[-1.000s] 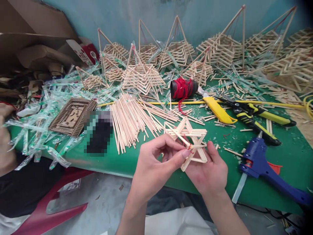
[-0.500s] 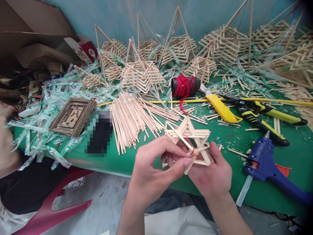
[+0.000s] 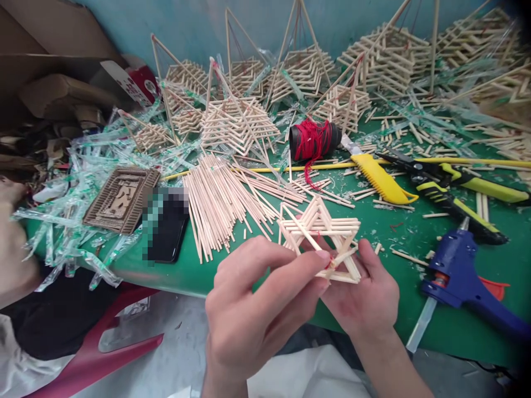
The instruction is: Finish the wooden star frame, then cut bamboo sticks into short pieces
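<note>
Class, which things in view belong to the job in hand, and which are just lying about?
Likely in the job:
- stick star, between left hand and right hand
- loose sticks
- red thread
- glue gun

Probably just lying about:
- dark phone
- clear plastic wrappers

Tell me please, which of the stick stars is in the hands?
The nearest star: the left hand pinches its red-tied sticks over the open right palm. The other stars stand farther back, with no hand on them.

Light is soft — right edge dark and blurred.
</note>
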The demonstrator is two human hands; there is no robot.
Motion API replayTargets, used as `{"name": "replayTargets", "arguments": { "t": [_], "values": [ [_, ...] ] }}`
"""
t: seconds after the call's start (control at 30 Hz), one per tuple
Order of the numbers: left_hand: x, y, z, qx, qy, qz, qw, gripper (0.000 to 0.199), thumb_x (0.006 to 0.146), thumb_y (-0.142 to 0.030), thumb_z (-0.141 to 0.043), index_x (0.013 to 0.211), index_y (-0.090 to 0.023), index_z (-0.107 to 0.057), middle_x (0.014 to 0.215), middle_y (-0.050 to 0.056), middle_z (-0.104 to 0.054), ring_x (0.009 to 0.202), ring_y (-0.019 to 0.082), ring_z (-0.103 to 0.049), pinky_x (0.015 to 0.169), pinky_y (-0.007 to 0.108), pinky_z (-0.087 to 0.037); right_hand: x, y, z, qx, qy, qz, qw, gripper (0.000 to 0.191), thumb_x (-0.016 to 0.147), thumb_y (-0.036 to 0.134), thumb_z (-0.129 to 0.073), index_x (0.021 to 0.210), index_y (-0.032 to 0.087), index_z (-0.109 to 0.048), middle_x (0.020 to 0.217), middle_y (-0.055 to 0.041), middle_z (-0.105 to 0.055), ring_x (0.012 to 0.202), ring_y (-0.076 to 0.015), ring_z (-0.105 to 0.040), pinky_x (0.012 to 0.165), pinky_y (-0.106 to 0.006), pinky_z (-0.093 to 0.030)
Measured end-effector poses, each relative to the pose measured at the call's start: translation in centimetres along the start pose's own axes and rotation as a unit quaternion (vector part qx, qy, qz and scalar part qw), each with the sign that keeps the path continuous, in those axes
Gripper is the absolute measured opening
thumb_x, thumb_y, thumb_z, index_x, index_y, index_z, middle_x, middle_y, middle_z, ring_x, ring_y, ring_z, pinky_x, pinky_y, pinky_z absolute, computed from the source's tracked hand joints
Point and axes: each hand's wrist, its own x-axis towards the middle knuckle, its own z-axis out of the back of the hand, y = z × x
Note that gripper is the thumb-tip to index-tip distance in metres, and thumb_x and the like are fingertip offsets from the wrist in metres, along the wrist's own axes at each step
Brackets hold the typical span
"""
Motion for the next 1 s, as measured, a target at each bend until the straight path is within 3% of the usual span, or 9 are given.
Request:
{"name": "replayTargets", "arguments": {
  "t": [0.43, 0.83, 1.0],
  "values": [
    [0.63, 0.00, 0.02, 0.043, 0.017, -0.014, 0.999, 0.013, 0.083, -0.008, -0.071, 0.094, -0.015, -0.073, 0.075, 0.000, -0.061, 0.062, 0.008, -0.058, 0.051, 0.023, -0.048, -0.30, -0.03, -0.19, -0.009, -0.010, 0.003, 1.000, 0.040, 0.093, 0.051, -0.052, 0.117, 0.026, -0.072, 0.121, -0.0037, -0.072, 0.120, -0.0257, -0.063, 0.106, -0.047, -0.050],
    [0.88, -0.03, -0.09, 0.000, 0.009, -0.006, 1.000, 0.016, 0.079, -0.004, -0.073, 0.091, -0.015, -0.070, 0.075, 0.001, -0.064, 0.063, 0.011, -0.061, 0.052, 0.024, -0.050, -0.10, 0.05, -0.15, -0.019, -0.016, 0.000, 1.000, 0.040, 0.092, 0.052, -0.052, 0.116, 0.027, -0.073, 0.123, -0.0033, -0.071, 0.118, -0.0263, -0.065, 0.107, -0.049, -0.049],
    [0.97, -0.05, -0.28, -0.016, -0.009, -0.007, 1.000, 0.012, 0.081, -0.005, -0.072, 0.090, -0.013, -0.070, 0.077, 0.001, -0.066, 0.064, 0.010, -0.060, 0.055, 0.023, -0.050, -0.15, 0.06, 0.30, -0.023, -0.016, -0.003, 1.000, 0.037, 0.092, 0.052, -0.054, 0.109, 0.027, -0.075, 0.111, -0.0015, -0.075, 0.113, -0.0248, -0.067, 0.106, -0.047, -0.050]
  ]
}}
